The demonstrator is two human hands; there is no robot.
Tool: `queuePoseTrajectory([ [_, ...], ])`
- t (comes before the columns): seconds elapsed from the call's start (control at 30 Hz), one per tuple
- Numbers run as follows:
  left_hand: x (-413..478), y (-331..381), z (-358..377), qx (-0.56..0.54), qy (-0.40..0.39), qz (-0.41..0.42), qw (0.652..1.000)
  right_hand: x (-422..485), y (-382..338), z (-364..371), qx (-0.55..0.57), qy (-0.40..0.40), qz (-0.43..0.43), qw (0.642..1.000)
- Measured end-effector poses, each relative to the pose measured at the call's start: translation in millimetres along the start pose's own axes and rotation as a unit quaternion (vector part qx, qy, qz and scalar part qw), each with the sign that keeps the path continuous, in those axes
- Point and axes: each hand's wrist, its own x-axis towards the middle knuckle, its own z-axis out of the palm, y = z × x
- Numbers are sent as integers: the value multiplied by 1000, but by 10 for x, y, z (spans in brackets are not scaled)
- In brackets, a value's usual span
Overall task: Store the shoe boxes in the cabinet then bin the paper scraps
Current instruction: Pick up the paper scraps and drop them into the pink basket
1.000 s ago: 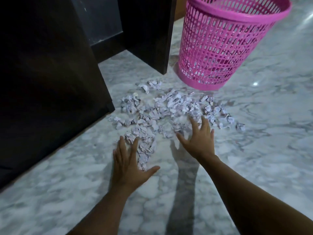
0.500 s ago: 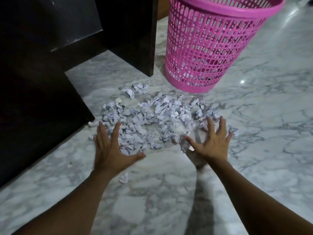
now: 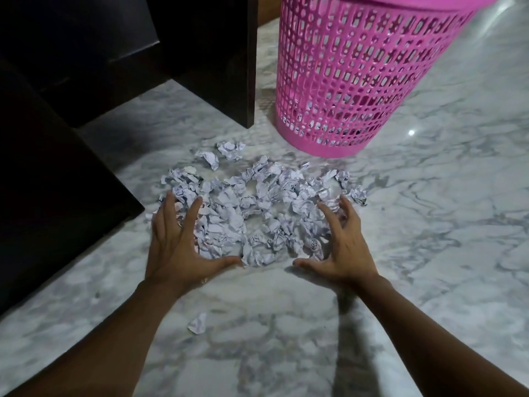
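Left hand (image 3: pixel 176 247) and right hand (image 3: pixel 343 247), fingers spread open, bracket the crumpled paper scraps (image 3: pixel 252 207); pink bin (image 3: pixel 357 81) beyond fingertips.

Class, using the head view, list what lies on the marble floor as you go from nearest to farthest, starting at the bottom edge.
Stray paper scrap → pile of crumpled paper scraps → pink lattice bin.

A polished marble floor (image 3: pixel 429 224), pale grey with darker grey veining, is seen across the whole lower and right part of the view. A small bright point of reflected light (image 3: pixel 411 132) is shown on it at the right, and a broader pale sheen (image 3: pixel 503 21) is seen towards the upper right corner. A narrow strip of tan surface (image 3: pixel 267 12) is visible at the top edge.
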Motion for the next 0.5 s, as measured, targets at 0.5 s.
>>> queuePoseTrajectory([
  [0.5,384,205,185,4,-30,122,992,664,-416,275,-71,-88,-185,976],
])
